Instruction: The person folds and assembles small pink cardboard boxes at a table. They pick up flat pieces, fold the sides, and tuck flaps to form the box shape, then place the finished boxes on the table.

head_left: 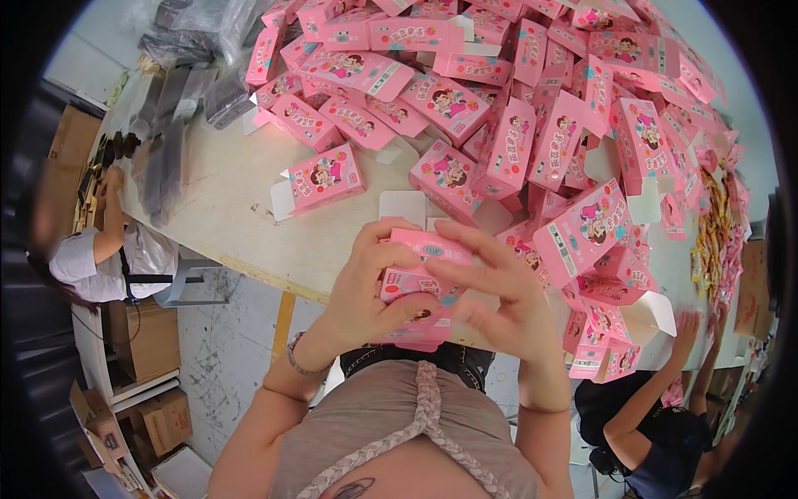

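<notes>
Both my hands hold one pink carton box (420, 287) close to my chest, over the near table edge. My left hand (366, 287) wraps the box's left side, thumb across its front. My right hand (490, 287) covers its right side, fingers spread over the top flap. The box shows a cartoon face and white end flaps. A large heap of the same pink boxes (532, 125) lies just beyond my hands on the pale table (224, 179).
A single pink box (322, 179) lies apart on the table's left part. Grey plastic-wrapped bundles (170, 125) sit at the far left. One person (108, 258) works at the left, another person (657, 416) at the lower right. Cardboard cartons (154, 416) stand on the floor.
</notes>
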Demonstrator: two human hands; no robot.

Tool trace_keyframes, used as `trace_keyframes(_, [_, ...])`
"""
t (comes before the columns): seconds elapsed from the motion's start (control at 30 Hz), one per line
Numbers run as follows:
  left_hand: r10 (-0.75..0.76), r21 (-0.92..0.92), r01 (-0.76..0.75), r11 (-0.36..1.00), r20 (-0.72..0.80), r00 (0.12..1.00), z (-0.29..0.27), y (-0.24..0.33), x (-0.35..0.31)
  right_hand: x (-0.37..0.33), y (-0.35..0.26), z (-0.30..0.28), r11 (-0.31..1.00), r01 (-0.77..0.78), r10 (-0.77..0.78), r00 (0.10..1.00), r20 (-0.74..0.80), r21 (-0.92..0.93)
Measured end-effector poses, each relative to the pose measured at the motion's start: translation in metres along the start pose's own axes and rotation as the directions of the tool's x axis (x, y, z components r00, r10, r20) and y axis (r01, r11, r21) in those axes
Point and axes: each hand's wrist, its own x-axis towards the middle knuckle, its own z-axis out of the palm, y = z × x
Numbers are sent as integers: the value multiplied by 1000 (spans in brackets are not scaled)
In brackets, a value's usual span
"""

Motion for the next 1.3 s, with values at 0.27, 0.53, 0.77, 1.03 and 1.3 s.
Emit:
trace_keyframes(0.27, [-137, -308, -71, 949, -603, 786, -18, -26, 16, 15, 11, -14, 743, -9, -339, 858, -387, -669])
trace_keyframes(0.53, [-596, -40, 596, 802, -136, 792, 4, -45, -23, -26, 77, 59, 525, -448, 348, 889, -297, -724])
trace_keyframes(0.77, [-587, -329, 508, 796, -217, 780, 15, -51, -10, -33, 51, 35, 767, -358, 339, 931, -139, -533])
trace_keyframes(1.03, [-542, -779, 256, 572, -125, 831, 17, -17, 39, -12, 14, 14, 961, -164, 145, 984, -99, -222])
trace_keyframes(1.3, [-377, -658, 285, 697, 1, 926, 9, 9, 47, 2, 7, -2, 986, -68, 65, 998, -23, -155])
